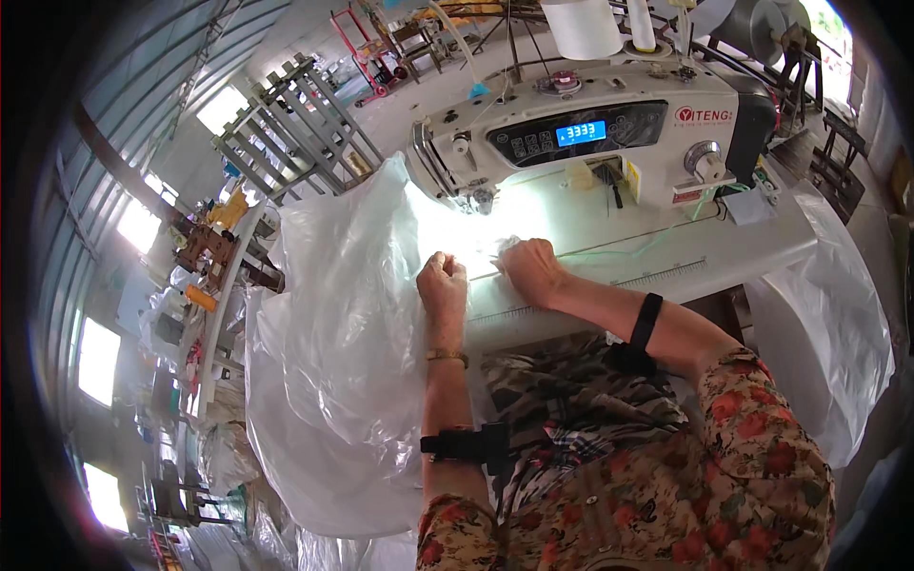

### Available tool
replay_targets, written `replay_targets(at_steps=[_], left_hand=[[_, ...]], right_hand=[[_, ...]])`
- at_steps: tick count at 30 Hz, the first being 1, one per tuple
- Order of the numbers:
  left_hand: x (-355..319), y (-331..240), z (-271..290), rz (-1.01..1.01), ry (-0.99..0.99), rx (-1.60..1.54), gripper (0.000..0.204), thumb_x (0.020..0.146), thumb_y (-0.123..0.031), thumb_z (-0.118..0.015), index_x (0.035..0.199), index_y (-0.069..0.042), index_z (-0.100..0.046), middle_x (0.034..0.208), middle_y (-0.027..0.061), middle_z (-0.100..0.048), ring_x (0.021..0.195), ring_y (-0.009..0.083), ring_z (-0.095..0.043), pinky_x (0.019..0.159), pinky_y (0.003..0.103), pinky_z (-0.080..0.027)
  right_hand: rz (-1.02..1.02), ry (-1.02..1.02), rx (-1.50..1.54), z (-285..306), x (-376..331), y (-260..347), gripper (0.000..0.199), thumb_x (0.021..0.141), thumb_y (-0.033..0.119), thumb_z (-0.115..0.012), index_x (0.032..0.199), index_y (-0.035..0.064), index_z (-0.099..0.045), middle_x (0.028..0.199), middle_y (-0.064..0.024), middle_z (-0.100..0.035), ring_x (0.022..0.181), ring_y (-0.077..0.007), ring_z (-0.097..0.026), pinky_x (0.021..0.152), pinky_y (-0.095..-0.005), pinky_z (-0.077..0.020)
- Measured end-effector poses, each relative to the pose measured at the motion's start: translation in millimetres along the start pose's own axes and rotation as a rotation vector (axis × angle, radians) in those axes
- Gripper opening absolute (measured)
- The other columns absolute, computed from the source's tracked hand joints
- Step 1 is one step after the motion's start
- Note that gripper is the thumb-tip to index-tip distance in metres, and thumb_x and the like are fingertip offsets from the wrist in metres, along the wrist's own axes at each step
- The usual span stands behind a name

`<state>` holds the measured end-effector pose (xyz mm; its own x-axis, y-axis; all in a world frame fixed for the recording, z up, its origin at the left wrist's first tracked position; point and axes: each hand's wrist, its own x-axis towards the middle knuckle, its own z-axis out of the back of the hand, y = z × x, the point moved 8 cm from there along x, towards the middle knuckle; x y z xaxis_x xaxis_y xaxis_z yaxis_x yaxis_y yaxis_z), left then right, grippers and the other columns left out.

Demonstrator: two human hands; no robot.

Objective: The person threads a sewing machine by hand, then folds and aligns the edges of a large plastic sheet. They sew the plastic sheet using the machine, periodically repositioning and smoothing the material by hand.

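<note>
Left hand (444,284) and right hand (533,270), fingers curled nearly closed, hold unclear in glare, seemingly align plastic (347,295) at the sewing machine (657,176), next needing steadiness.

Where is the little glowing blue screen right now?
In the head view, the blue screen sits above and right of centre, in the dark panel of the white sewing machine, beyond the right hand.

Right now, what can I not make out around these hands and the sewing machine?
Head view:
- Most fingertips of the right hand: hidden by the hand itself.
- Whatever lies between it and the left hand: lost in glare.
- Needle of the sewing machine: same glare.
- Top of the white cone: cut by upper edge.
</note>
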<state>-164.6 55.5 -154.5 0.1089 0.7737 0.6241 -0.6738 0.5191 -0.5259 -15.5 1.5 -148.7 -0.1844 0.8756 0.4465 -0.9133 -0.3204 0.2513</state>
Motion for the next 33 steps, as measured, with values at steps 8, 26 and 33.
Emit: replay_targets(at_steps=[8,26,33], left_hand=[[-0.5,1.3,-1.7,0.044,0.032,0.019,0.008,0.079,-0.005,-0.062,0.077,0.003,-0.060,0.074,0.0175,-0.064,0.067,0.0340,-0.062,0.065,0.042,-0.050],[-58.8,-53.1,27.9,-0.042,0.123,0.233,0.038,0.091,-0.021,-0.056,0.123,0.000,-0.055,0.132,0.0201,-0.051,0.116,0.0351,-0.054,0.093,0.046,-0.047],[-247.6,-29.0,166.7,0.046,-0.147,0.090,0.043,0.086,-0.004,-0.056,0.129,-0.003,-0.055,0.141,0.0192,-0.047,0.125,0.0349,-0.049,0.102,0.045,-0.040]], right_hand=[[0.079,0.089,-0.124,-12.0,13.9,8.1,0.008,0.077,0.003,-0.059,0.079,0.0015,-0.067,0.073,-0.0173,-0.068,0.069,-0.0302,-0.069,0.061,-0.0397,-0.0531],[-0.035,0.014,-0.700,31.9,-9.5,-75.2,0.039,0.092,0.032,-0.061,0.120,0.0049,-0.056,0.109,-0.0129,-0.060,0.109,-0.0300,-0.055,0.089,-0.0447,-0.0441],[0.285,-0.097,0.286,7.0,-17.8,76.3,0.046,0.094,0.026,-0.061,0.134,0.0064,-0.051,0.119,-0.0154,-0.061,0.112,-0.0319,-0.055,0.094,-0.0454,-0.0427]])
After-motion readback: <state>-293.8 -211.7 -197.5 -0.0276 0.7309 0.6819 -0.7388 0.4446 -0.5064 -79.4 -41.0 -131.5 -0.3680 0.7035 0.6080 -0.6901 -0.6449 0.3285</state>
